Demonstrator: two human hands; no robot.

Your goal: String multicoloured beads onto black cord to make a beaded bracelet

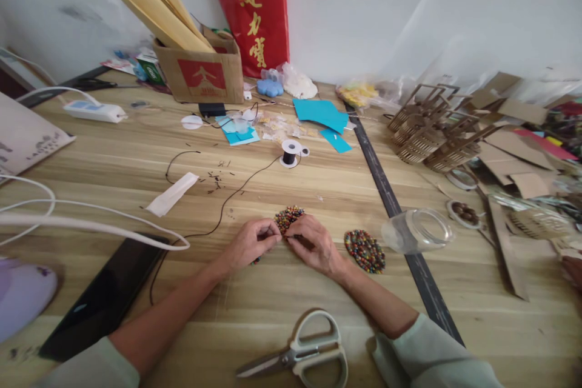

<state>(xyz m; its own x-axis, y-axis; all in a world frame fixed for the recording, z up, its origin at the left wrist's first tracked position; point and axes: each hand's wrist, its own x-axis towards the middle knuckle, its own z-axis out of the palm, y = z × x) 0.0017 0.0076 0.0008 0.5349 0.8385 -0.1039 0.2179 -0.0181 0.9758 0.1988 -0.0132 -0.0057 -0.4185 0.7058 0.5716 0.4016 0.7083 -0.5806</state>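
Note:
Both hands meet over a small heap of multicoloured beads [290,216] on the wooden table. My left hand [255,242] has thumb and index finger pinched together at the near edge of the heap; what lies between them is too small to make out. Opposite it, my right hand [313,244] is also closed in a pinch, its fingertips against the beads. A few beads [255,260] show below the left hand. Right of the right wrist lies a flat pile of similar beads [364,251]. Scissors [313,351] rest nearer to me, blades pointing left.
A spool of black cord [289,154] stands beyond the hands, its cord trailing left. A clear jar [416,230] lies at the right. A black phone [104,297] and white cables are at the left. Woven baskets [422,133] and a cardboard box [200,73] stand farther back.

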